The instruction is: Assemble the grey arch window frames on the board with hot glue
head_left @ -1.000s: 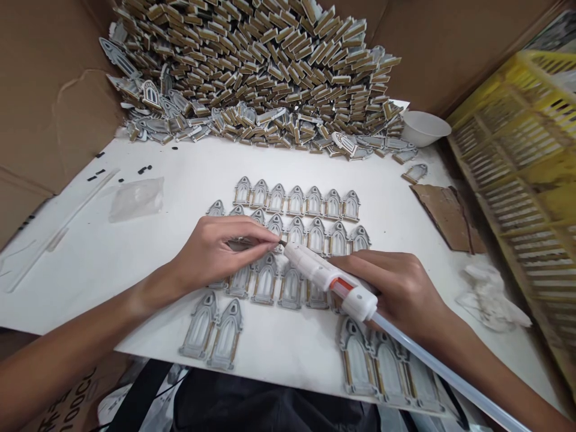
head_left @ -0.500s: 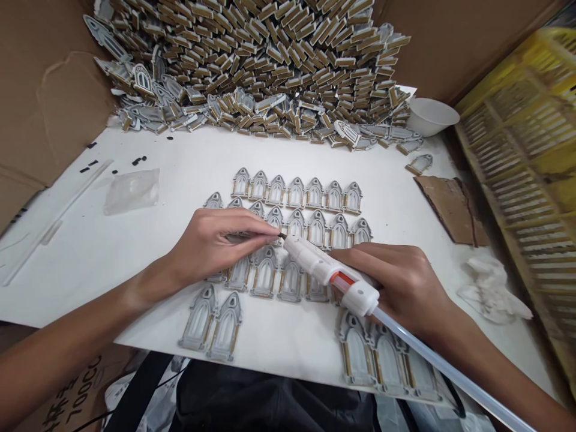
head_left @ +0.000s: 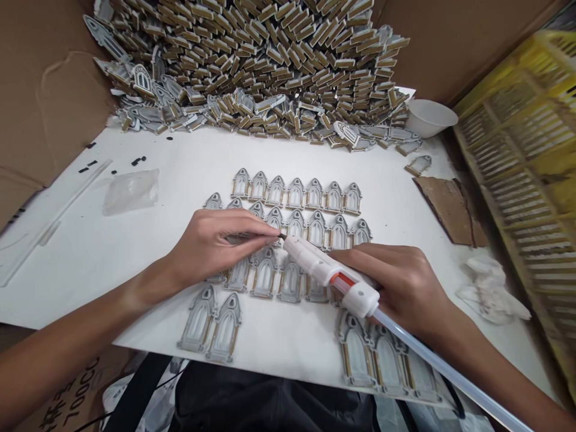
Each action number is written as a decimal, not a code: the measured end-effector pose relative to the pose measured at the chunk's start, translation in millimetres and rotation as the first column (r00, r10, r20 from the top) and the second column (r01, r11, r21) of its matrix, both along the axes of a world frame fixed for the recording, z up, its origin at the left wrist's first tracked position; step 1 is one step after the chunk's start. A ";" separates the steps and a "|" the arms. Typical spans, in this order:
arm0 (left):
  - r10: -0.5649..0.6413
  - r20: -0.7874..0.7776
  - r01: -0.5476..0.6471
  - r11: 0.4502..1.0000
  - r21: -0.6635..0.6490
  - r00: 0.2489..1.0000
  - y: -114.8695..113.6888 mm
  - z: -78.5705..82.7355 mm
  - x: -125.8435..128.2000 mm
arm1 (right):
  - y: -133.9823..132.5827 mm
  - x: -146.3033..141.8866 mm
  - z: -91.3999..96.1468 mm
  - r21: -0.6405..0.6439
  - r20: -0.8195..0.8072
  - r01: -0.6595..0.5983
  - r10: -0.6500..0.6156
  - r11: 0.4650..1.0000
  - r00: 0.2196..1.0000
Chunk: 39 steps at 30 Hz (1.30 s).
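My right hand (head_left: pixel 396 276) is wrapped round a white hot glue gun (head_left: pixel 310 258), with a long clear glue stick (head_left: pixel 445 366) running out of its back end. The gun's dark tip meets the fingertips of my left hand (head_left: pixel 225 240). Thumb and forefinger of that hand are pinched together; whatever sits between them is too small and hidden to make out. Under and around both hands lie rows of small grey arched window-shaped pieces (head_left: pixel 264 273) with gold-brown edges. Two more such pieces (head_left: pixel 225 327) lie at the front left, and several (head_left: pixel 357 351) at the front right.
A tall heap of the same pieces (head_left: pixel 270 60) fills the back. A white bowl (head_left: pixel 432 118), a cardboard scrap (head_left: pixel 450 210), crumpled tissue (head_left: pixel 490 291) and a yellow crate (head_left: pixel 517 150) stand right. Left are a plastic bag (head_left: pixel 130 192) and black bits (head_left: pixel 138 161).
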<state>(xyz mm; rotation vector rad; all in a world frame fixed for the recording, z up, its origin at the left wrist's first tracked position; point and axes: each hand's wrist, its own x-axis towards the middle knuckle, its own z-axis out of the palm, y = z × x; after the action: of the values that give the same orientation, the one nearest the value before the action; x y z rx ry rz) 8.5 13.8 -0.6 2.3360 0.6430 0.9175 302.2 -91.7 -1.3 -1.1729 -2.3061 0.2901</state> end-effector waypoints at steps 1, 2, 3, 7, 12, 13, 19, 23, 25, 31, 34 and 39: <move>-0.001 0.001 0.001 1.000 0.004 1.000 0.0 0.0 0.1 | 0.3 -0.1 0.4 0.003 -0.001 0.001 -0.001 1.000 1.000; -0.001 0.003 0.001 1.000 0.007 1.000 0.0 0.1 0.2 | 0.6 -0.1 0.6 0.005 -0.002 0.001 -0.001 1.000 1.000; -0.001 0.004 0.001 1.000 0.009 1.000 -0.1 0.2 0.3 | 0.9 -0.1 0.8 0.005 -0.002 0.002 -0.002 1.000 1.000; 0.003 0.005 -0.003 1.000 0.007 1.000 -0.6 0.5 0.8 | 1.3 0.6 0.6 -0.001 -0.006 0.002 -0.002 1.000 1.000; 0.026 0.010 -0.026 1.000 0.009 1.000 -0.4 -0.6 0.7 | 0.8 2.9 0.1 0.006 -0.018 -0.007 0.007 1.000 1.000; 0.030 0.011 -0.030 1.000 0.008 0.999 -0.3 -0.8 0.6 | 0.8 3.1 0.2 0.008 -0.018 -0.005 0.005 1.000 1.000; 0.038 0.013 -0.038 0.999 0.017 0.999 -0.4 -0.6 0.9 | 1.0 2.5 2.3 0.001 -0.016 0.001 -0.001 1.000 1.000; 0.036 0.013 -0.036 0.999 0.023 0.999 -0.5 0.4 1.1 | 0.9 2.4 2.9 0.002 -0.011 0.003 -0.003 1.000 1.000; 0.040 0.010 -0.041 0.999 0.022 0.999 -0.5 0.9 1.2 | 0.8 2.6 2.7 -0.001 -0.013 0.006 -0.006 1.000 1.000; 0.058 0.000 -0.058 0.998 0.029 0.998 -1.2 2.3 1.5 | 0.1 3.3 1.2 -0.011 -0.021 0.003 -0.003 1.000 1.000; 0.056 -0.006 -0.056 0.998 0.029 0.998 -1.6 2.3 1.6 | -0.3 2.5 0.6 0.000 -0.020 0.007 -0.007 1.000 1.000; 0.060 0.002 -0.060 0.998 0.019 0.998 -2.4 1.1 2.1 | -0.1 1.4 0.6 0.006 -0.019 0.014 -0.014 1.000 1.000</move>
<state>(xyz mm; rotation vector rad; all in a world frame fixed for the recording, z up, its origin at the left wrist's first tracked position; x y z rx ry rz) 10.6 11.4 0.6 2.3438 0.7107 0.9554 303.6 -91.9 -0.7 -1.1780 -2.2802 0.2873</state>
